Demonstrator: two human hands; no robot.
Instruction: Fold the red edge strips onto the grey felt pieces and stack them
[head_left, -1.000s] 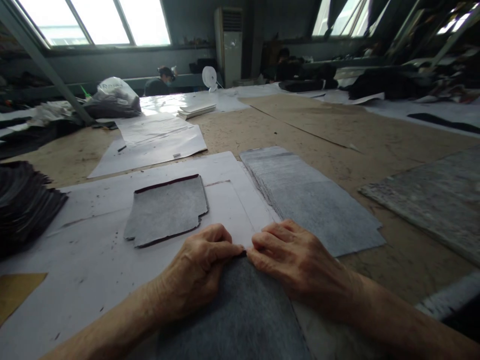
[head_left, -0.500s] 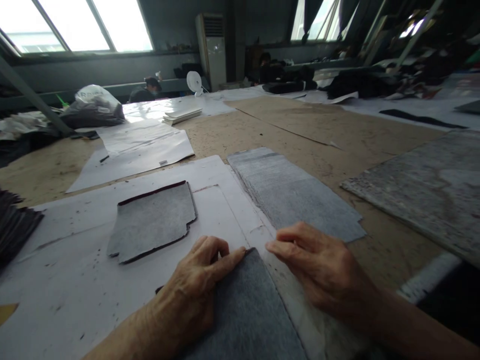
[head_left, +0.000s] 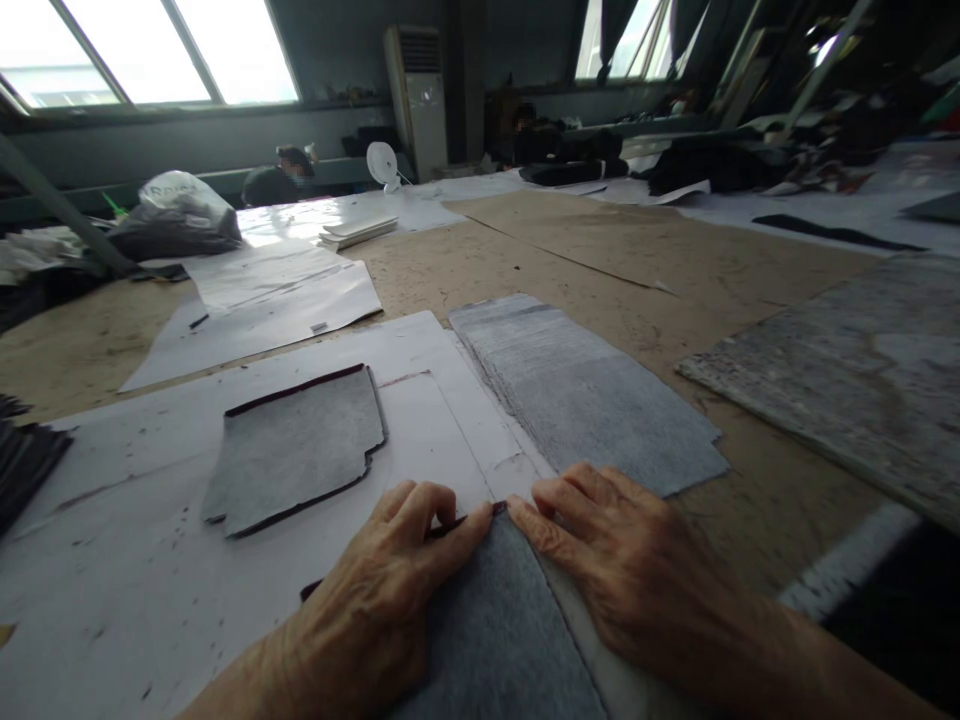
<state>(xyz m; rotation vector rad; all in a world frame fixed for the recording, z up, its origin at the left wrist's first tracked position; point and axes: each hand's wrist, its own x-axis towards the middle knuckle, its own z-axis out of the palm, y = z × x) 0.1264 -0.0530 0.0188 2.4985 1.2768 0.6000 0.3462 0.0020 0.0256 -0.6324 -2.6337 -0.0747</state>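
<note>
A grey fabric piece (head_left: 502, 630) lies on white paper at the bottom centre, its top edge folded over in a dark maroon strip. My left hand (head_left: 397, 570) is closed on that folded edge, thumb and fingers pressed together. At the piece's top right corner, my right hand (head_left: 607, 550) pinches the same edge, its fingertips close to the left thumb. To the left lies another grey piece (head_left: 296, 450) with a dark folded top edge and notched corners. A fanned stack of grey pieces (head_left: 577, 390) rests beyond my right hand.
White paper (head_left: 112, 560) covers the near left. A dark stack (head_left: 30, 465) stands at the left edge. A mottled slab (head_left: 840, 370) lies at the right. Further back are a plastic bag (head_left: 184, 215), a small white fan (head_left: 384, 165) and a person (head_left: 274, 180).
My right hand has moved left and down onto the fabric's corner and closed on its edge. The dark folded strip now shows along the top. The view has shifted slightly.
</note>
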